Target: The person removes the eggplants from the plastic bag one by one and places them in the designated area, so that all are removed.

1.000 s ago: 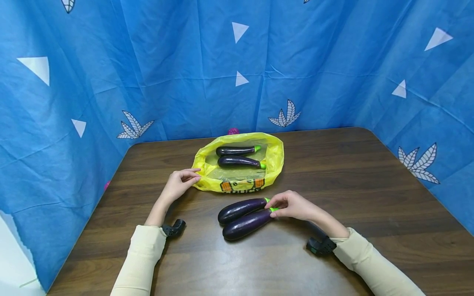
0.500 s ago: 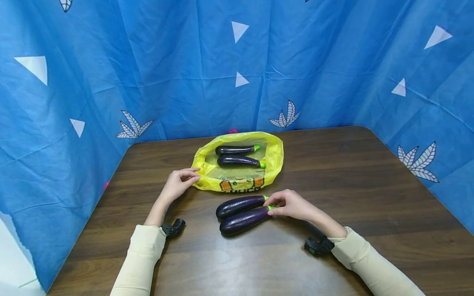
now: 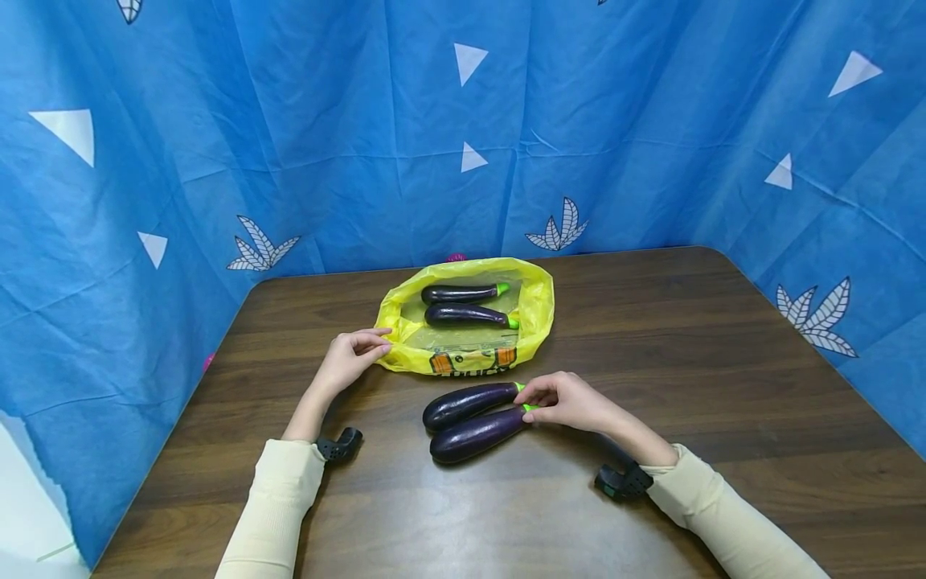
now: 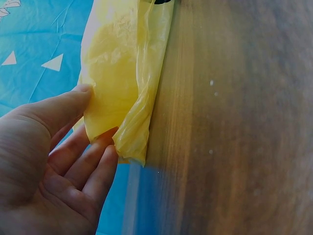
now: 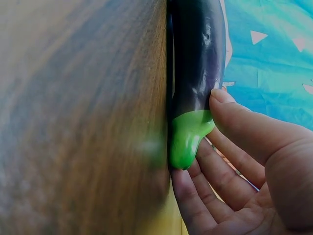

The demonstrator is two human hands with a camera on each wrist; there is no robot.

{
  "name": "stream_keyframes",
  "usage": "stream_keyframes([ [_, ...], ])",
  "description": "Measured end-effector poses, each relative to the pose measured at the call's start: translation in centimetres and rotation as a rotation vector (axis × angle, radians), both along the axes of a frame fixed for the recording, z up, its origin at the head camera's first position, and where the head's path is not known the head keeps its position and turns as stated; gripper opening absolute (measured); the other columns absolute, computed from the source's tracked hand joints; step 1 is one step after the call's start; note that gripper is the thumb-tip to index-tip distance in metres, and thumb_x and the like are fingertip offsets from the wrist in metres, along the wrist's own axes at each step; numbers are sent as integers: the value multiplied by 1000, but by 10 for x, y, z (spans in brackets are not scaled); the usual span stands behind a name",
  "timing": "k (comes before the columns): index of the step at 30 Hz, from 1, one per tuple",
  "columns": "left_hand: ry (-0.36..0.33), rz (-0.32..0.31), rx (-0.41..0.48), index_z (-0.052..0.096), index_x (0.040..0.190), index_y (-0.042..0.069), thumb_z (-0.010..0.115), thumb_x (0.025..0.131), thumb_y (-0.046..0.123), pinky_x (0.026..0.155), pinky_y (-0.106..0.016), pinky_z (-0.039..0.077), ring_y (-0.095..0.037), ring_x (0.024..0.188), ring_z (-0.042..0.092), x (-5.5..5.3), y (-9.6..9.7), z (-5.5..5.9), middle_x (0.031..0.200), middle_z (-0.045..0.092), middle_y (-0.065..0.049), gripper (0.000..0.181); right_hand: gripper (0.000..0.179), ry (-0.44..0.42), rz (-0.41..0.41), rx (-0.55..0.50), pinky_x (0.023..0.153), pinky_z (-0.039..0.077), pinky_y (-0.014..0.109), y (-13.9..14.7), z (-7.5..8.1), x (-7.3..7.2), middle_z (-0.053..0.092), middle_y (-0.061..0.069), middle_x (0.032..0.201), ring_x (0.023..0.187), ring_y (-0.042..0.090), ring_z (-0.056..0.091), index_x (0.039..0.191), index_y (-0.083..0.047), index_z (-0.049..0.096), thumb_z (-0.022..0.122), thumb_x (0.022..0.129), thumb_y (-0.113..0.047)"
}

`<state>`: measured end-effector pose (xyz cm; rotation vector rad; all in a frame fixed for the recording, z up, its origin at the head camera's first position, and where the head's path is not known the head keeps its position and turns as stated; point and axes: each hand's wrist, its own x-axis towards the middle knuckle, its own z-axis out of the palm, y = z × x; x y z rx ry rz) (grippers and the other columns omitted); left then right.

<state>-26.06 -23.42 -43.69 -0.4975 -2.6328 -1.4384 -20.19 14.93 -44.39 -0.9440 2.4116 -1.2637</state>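
Observation:
Near the back of the table, a yellow plastic bag [image 3: 537, 310] lies with its mouth wide, two dark purple eggplants [image 3: 463, 314] inside. My left hand [image 3: 347, 360] pinches the bag's left rim between thumb and fingers; the left wrist view shows the yellow film [image 4: 115, 83] between them. In front of the bag, a farther eggplant [image 3: 466, 404] and a nearer eggplant [image 3: 477, 435] lie side by side on the table. My right hand [image 3: 570, 400] grips their green stem ends. In the right wrist view, the thumb presses beside one green cap [image 5: 188, 137], with the other fingers behind, partly hidden.
The brown wooden table [image 3: 651, 338] extends to both sides and toward me. Behind it hangs a blue curtain [image 3: 325, 121] with white triangles and leaves. A black camera [image 3: 340, 446] sits on the left wrist, another camera [image 3: 622, 481] on the right.
My right hand and the two front eggplants have shifted slightly left and toward the bag, mostly in the first half second. My left hand stays at the bag's rim.

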Motion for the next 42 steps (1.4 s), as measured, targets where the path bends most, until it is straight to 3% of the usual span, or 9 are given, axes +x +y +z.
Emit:
stream_keyframes([
  [8,-2,-3,10,71,95,-4,66,89,12,89,-38,46,-31,115,52,1,1,1,118,61,-17,18,19,5,6,-4,75,52,29,2,0,-1,66,-1,99,86,13,62,104,-8,69,70,86,-15],
  [15,-8,-20,-4,66,96,-13,61,90,2,88,-39,46,-39,114,51,23,14,31,118,57,-27,17,20,1,12,-18,75,52,29,2,3,-1,67,0,98,86,14,63,104,-6,69,71,85,-12],
  [19,-23,-19,10,66,97,-12,62,90,3,89,-41,45,-38,115,50,24,15,33,119,57,-26,17,20,1,16,-22,75,52,29,3,3,-1,67,0,98,86,14,63,104,-5,68,70,85,-12],
  [26,-11,-23,7,66,96,-13,62,89,1,90,-44,44,-39,115,50,22,14,30,118,57,-27,16,20,-15,11,-46,73,53,29,5,4,-2,67,4,98,85,15,64,104,-1,68,69,85,-6],
  [34,-4,-4,6,71,96,-3,66,88,13,89,-37,46,-31,115,52,0,0,0,118,61,-17,18,21,-16,7,-64,74,53,30,6,7,-2,67,8,100,88,17,64,105,1,67,69,85,-4],
  [42,6,-3,14,72,93,-1,68,87,16,85,-29,48,-28,114,54,0,-1,0,116,63,-13,18,21,21,-27,-22,76,52,31,9,16,-3,67,3,99,92,19,63,105,-4,67,69,87,-14],
])
